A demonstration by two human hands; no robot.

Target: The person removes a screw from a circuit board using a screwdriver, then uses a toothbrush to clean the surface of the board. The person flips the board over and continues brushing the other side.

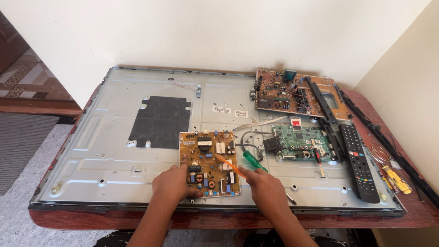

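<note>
Left hand (173,183) is pressing flat, fingers spread, on the lower left corner of the tan power supply board (209,163), which is lying at lower centre of the frame on the grey metal back panel (100,151) of a flat screen. Right hand (266,187) is closing around an orange-shafted tool (230,165), tip angling up-left onto the board's middle; a green-handled screwdriver (254,161) is lying just beside it. Judgement: the board is being probed or pried. Done well, the left hand is keeping the board from sliding, and the tip is staying off the capacitors and coils. Green main board (302,142) and black remote control (359,162) are sitting at right, well apart.
</note>
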